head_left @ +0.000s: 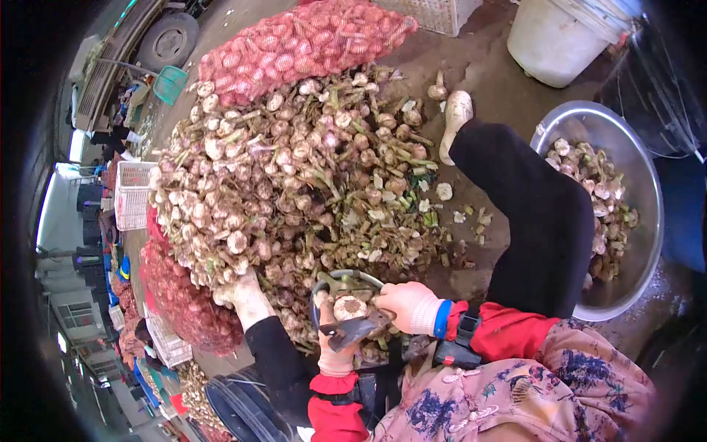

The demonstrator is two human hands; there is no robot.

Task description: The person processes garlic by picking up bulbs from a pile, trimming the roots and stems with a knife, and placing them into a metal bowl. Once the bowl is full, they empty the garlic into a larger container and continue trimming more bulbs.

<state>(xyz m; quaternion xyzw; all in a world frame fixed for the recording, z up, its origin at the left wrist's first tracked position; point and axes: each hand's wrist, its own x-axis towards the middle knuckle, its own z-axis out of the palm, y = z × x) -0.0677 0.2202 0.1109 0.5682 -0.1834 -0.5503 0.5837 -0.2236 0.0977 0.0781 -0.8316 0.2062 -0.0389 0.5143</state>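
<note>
My left hand (336,356), in a pale glove, is closed around a garlic bulb (350,308) whose cut or root face shows. My right hand (414,307), gloved too and banded blue at the wrist, is closed on a knife (358,331); its wide dark blade lies across the front of the bulb, and its handle is hidden in the fingers. Just beyond both hands, between my legs, a round container's rim (356,274) shows, with stalk scraps around it. A large heap of garlic bulbs (272,169) with stems spreads out ahead.
To the right stands a metal basin (652,250) holding garlic bulbs. Red net sacks of garlic (309,44) lie behind the heap and at its left (184,298). A white bucket (552,46) and a white crate (135,195) stand farther off. My legs flank the trimmings.
</note>
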